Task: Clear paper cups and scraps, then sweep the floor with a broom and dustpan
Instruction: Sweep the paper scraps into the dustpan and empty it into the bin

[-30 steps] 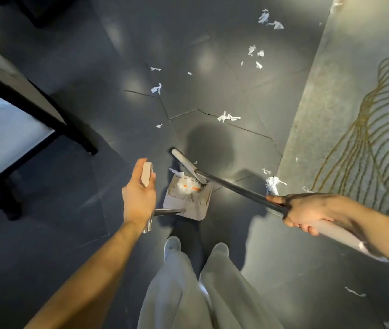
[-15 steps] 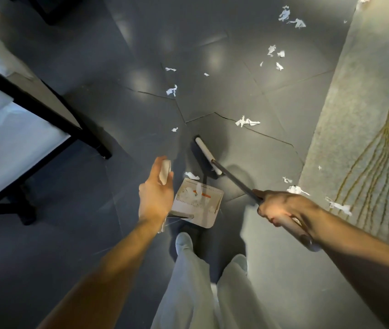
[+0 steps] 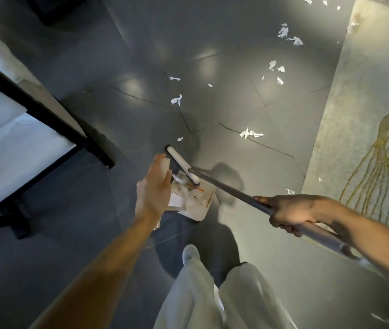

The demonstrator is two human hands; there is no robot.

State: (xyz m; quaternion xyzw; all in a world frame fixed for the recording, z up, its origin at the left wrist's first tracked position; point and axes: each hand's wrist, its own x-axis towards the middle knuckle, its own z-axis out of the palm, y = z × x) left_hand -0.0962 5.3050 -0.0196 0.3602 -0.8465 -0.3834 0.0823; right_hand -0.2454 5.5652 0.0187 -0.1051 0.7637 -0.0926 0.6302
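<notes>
A black frame [image 3: 53,121] runs on a slant down the left side, from the left edge to a leg that ends near the middle. White padding [image 3: 10,143] fills the frame beneath its top bar, in pale folded panels. Lower left, another black foot [image 3: 20,224] of the frame stands on the ground. A dark piece of furniture [image 3: 46,8] sits at the top left, mostly cut off. Along the right side lies a pale grey rug [image 3: 354,115] with thin curved gold lines [image 3: 383,148] across it. At the bottom centre are light grey trousers [image 3: 193,293] and one pale shoe [image 3: 189,252] pointing forward.
</notes>
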